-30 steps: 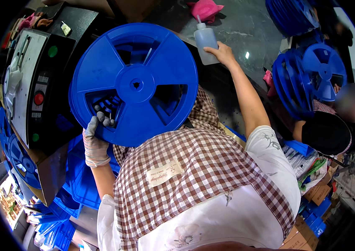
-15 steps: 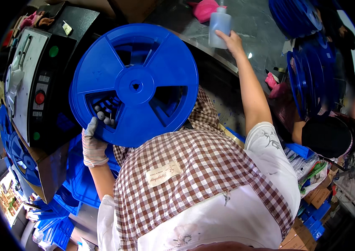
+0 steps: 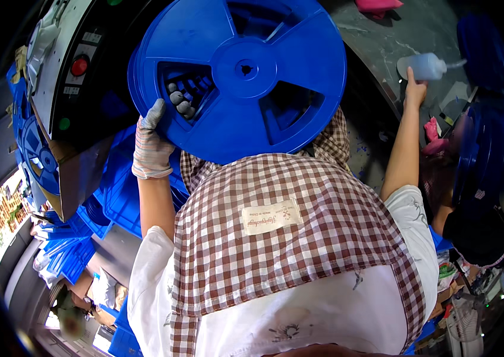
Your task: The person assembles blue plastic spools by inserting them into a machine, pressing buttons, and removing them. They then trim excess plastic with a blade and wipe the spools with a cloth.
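Note:
A large blue plastic reel (image 3: 245, 66) with open windows is held up before my checked apron. My left hand (image 3: 155, 143), in a striped glove with grey fingertips, grips its lower left rim; the grey fingers show through a window and the thumb lies on the front. My bare right hand (image 3: 416, 90) is closed round a translucent squeeze bottle (image 3: 425, 66) over the dark table at the right. The bottle lies tilted onto its side, its thin spout toward the right.
A machine with a red button (image 3: 79, 66) stands at the left. Blue crates (image 3: 124, 190) and a cardboard box (image 3: 79, 169) sit below it. Pink cloth (image 3: 378, 6) lies on the dark table (image 3: 382, 41). More blue reels (image 3: 484, 149) and a person in a black cap (image 3: 478, 235) are at the right.
The bottle has gone from upright to lying sideways in my right hand, and has moved right. The reel, still in my left hand, appears higher and farther right as the view shifts.

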`<state>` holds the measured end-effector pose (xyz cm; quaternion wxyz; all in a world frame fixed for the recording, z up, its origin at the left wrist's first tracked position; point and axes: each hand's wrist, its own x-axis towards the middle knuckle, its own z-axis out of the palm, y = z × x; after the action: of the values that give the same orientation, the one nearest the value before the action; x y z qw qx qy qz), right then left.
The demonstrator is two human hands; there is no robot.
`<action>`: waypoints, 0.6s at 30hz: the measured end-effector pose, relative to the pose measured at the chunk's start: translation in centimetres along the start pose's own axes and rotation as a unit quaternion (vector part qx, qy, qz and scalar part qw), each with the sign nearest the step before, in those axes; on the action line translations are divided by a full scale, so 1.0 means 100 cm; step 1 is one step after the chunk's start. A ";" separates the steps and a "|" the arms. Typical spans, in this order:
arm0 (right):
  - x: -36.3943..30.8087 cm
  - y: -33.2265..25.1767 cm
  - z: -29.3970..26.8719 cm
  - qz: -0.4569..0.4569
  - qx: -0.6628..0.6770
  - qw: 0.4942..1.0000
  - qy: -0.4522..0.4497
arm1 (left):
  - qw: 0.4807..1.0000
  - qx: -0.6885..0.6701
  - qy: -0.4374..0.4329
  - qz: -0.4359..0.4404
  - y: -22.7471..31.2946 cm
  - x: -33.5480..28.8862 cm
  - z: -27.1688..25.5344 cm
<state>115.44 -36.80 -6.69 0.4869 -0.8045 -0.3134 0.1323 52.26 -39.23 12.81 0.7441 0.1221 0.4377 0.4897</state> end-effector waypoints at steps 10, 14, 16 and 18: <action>-0.076 -0.042 0.018 0.328 0.277 0.900 -0.077 | 0.999 0.011 0.042 0.010 0.001 -0.003 0.017; -0.043 -0.117 0.067 0.148 0.225 0.951 -0.153 | 0.997 -0.008 0.051 0.060 -0.004 -0.014 0.035; 0.007 -0.146 0.102 0.095 0.166 0.974 -0.120 | 0.998 -0.017 0.022 0.058 -0.005 -0.019 0.042; 0.050 -0.148 0.131 0.124 0.112 0.977 -0.130 | 0.997 0.006 0.004 0.074 -0.010 -0.018 0.042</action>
<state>106.91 -19.61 0.15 0.5087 -0.7536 -0.2550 0.3292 55.86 -40.17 15.66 0.7032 0.1567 0.4337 0.5411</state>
